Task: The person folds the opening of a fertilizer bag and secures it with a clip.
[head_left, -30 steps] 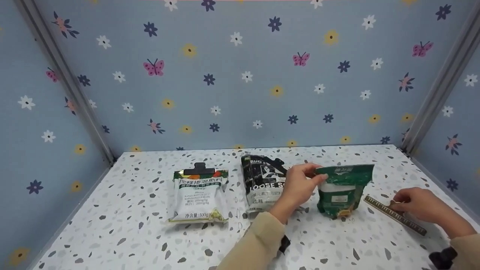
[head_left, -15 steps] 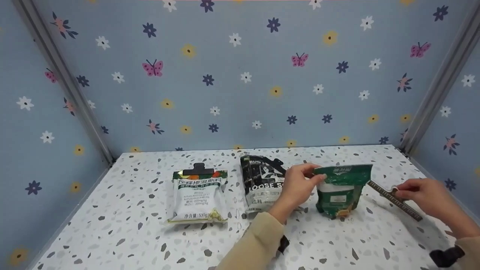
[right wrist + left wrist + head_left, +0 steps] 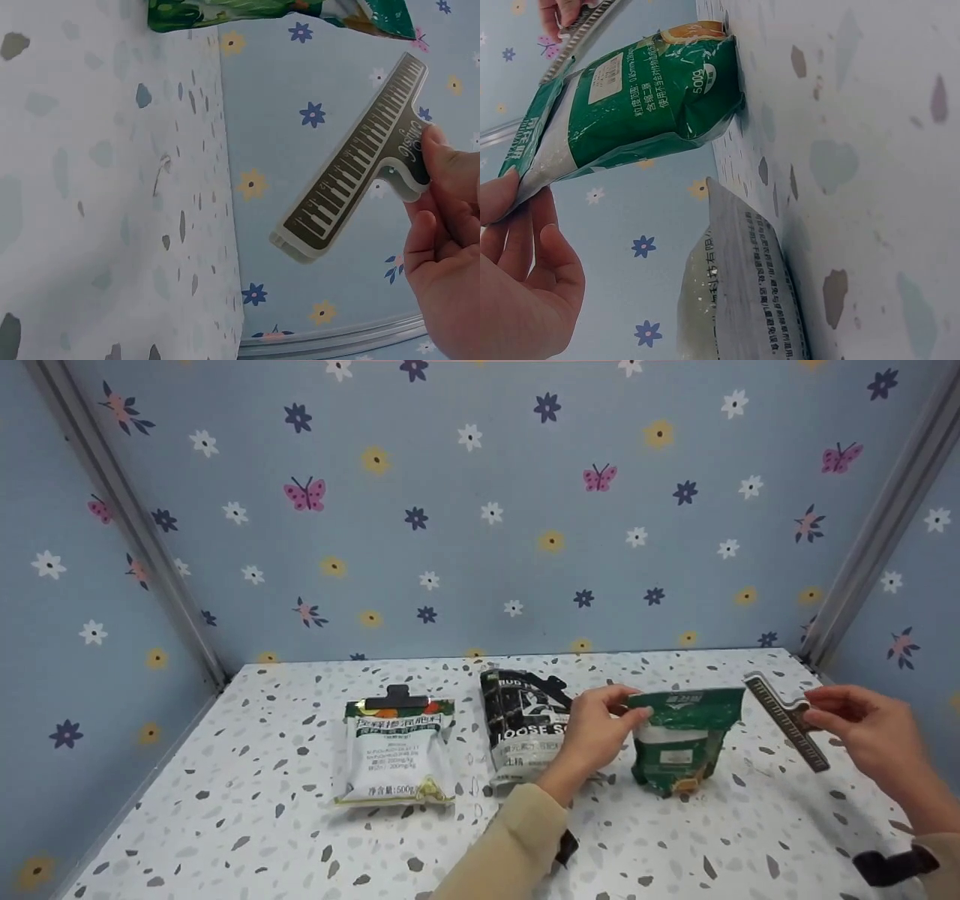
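My left hand pinches the top left corner of a green fertilizer bag, which stands upright on the table with its top edge folded over. The bag's printed side, marked 500g, shows in the left wrist view. To the right of the bag, my right hand holds a long sealing clip by its handle, between thumb and fingers. Piano keys and the word Music decorate the clip in the right wrist view. It is held above the table, apart from the bag, its long bar slanting.
A white fertilizer bag with a black clip on its top stands at the left. Behind my left forearm is a black and white bag, also with a black clip. Flowered panels enclose the speckled table.
My right hand has lifted the piano-key clip off the table and raised it beside the green bag's top. My left hand and the bags have stayed in place.
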The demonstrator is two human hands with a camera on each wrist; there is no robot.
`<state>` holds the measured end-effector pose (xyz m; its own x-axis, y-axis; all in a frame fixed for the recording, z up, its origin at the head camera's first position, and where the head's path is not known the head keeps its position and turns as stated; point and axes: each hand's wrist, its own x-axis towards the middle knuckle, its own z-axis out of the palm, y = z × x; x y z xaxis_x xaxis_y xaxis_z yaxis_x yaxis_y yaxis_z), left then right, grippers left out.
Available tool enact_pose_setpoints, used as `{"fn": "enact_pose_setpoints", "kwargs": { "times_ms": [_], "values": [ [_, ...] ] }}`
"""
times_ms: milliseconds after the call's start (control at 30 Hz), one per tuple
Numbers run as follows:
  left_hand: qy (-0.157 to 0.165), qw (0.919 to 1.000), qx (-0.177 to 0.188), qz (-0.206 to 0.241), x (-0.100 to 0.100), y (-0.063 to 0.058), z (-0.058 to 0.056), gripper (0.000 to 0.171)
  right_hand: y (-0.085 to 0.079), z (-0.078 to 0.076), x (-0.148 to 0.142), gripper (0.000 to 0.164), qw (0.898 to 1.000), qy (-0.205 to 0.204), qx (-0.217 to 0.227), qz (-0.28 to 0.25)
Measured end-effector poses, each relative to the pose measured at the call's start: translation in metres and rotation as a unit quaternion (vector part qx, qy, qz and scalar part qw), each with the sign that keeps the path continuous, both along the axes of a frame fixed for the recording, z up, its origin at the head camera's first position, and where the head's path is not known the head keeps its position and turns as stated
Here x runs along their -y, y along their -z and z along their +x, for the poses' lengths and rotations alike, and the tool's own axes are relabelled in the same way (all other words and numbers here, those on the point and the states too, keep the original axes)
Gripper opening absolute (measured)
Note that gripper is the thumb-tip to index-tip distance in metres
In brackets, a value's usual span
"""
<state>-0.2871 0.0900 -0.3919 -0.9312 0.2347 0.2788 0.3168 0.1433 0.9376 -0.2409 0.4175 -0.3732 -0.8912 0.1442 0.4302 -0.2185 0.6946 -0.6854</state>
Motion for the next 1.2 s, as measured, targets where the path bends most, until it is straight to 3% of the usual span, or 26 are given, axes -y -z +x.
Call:
{"fn": "enact_pose_setpoints", "kwargs": {
  "times_ms": [233,433,600,933,1200],
  "values": [
    [0.006,0.9999,-0.003,-0.008,0.002,0.001,0.0,0.022,-0.014,0.002,0.013,0.014,0.999,-0.013,-0.04,-0.011],
    [0.009,1.0,0.001,0.001,0.002,0.0,0.001,0.022,-0.021,-0.002,0.026,0.015,0.993,-0.018,-0.096,0.074],
    [0.006,1.0,0.003,-0.002,0.001,0.0,0.001,0.022,-0.026,-0.007,0.035,0.022,0.975,-0.029,-0.16,0.151],
    [-0.001,1.0,0.002,0.003,-0.001,-0.001,0.0,0.019,-0.04,-0.009,0.05,0.03,0.948,-0.054,-0.232,0.211],
    [0.004,0.9999,0.013,-0.009,0.001,0.0,0.0,0.023,-0.044,-0.011,0.061,0.029,0.907,-0.111,-0.317,0.255]
  ]
}}
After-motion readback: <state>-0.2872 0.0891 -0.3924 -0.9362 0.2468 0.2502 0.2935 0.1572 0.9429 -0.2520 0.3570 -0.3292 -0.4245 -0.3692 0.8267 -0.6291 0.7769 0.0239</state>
